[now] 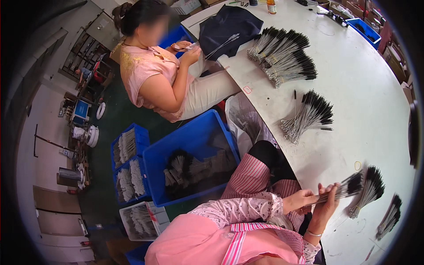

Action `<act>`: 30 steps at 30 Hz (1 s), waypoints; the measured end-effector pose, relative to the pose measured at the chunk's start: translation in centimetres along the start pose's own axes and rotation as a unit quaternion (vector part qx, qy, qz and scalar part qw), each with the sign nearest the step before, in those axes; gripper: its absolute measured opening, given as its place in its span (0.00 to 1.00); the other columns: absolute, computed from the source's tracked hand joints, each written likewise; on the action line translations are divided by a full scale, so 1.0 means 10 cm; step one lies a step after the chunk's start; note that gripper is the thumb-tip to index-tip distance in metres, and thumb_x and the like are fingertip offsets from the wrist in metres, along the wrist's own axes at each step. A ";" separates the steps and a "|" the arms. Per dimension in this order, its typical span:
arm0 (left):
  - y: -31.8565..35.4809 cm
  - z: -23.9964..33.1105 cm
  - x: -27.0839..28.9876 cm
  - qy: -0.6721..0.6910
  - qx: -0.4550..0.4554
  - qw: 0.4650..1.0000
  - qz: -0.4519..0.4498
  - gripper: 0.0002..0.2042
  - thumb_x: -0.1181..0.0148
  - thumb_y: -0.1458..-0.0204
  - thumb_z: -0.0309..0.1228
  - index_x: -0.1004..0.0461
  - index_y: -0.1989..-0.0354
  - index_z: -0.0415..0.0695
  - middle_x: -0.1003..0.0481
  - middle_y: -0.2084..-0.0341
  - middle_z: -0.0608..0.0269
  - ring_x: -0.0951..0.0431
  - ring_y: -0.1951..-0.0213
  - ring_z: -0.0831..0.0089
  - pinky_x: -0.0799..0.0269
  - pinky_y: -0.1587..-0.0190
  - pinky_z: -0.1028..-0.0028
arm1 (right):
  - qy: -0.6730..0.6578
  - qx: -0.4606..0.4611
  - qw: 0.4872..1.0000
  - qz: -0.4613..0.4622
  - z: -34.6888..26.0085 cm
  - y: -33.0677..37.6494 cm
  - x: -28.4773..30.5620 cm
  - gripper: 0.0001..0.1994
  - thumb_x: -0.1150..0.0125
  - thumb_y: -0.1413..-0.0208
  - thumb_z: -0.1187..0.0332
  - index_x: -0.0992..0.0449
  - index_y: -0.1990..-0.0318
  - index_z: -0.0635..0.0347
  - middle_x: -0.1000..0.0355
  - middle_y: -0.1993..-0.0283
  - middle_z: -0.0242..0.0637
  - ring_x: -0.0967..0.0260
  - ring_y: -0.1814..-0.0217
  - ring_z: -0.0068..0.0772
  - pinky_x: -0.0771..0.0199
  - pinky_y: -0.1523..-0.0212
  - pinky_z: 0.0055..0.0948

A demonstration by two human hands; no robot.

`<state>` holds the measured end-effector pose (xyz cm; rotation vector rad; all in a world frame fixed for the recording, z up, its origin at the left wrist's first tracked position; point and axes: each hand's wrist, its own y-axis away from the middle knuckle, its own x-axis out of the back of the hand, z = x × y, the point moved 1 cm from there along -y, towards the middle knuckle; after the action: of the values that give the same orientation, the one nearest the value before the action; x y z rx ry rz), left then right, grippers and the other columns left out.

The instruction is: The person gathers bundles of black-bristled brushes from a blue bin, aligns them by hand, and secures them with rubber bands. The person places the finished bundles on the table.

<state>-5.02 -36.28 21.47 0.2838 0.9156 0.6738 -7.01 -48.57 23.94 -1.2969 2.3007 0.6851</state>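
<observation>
A bunch of thin wire brushes with black bristle ends (351, 186) is held between my hands over the table's near edge. My left hand (301, 199) is closed at the wire-stem end. My right hand (325, 206), with a bracelet at the wrist, wraps round the stems further along, its fingertips up. The bristle ends point right and are slightly blurred. Just beyond them lies a tied bundle of the same brushes (367, 190), and further right a slimmer bundle (389, 216).
On the white table (340, 119) lie a loose brush pile (307, 115), several stacked bundles (285, 55) and a dark cloth (227, 31). A co-worker (159, 75) sits at the far left, handling something small. Beside my legs stands a big blue crate (154, 176) with brushes inside.
</observation>
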 end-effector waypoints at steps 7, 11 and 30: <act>0.21 0.19 -0.08 -0.107 0.002 0.988 -0.113 0.23 0.45 0.46 0.48 0.38 0.54 0.41 0.30 0.73 0.64 0.27 0.71 0.79 0.27 0.74 0.79 | 0.052 0.029 0.995 -0.079 -0.20 0.12 -0.19 0.07 0.51 0.38 0.67 0.33 0.56 0.56 0.36 0.72 0.28 0.37 0.77 0.20 0.27 0.58 0.34; 0.24 0.19 -0.07 -0.145 0.028 0.976 -0.159 0.19 0.47 0.44 0.43 0.37 0.57 0.38 0.31 0.80 0.65 0.29 0.82 0.78 0.31 0.83 0.79 | 0.046 0.000 0.995 -0.085 -0.22 0.13 -0.20 0.07 0.51 0.38 0.67 0.34 0.56 0.58 0.36 0.74 0.30 0.35 0.79 0.23 0.25 0.60 0.37; 0.25 0.29 -0.10 0.065 0.106 0.986 -0.109 0.11 0.51 0.41 0.40 0.37 0.59 0.46 0.34 0.82 0.67 0.28 0.78 0.73 0.24 0.72 0.66 | 0.065 -0.200 0.973 -0.094 -0.06 -0.11 -0.29 0.17 0.52 0.39 0.58 0.34 0.56 0.66 0.28 0.72 0.41 0.28 0.74 0.33 0.23 0.66 0.31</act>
<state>-4.13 -34.87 25.07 0.3261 1.1288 0.3962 -4.76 -47.47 25.81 -1.7599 2.1687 1.0641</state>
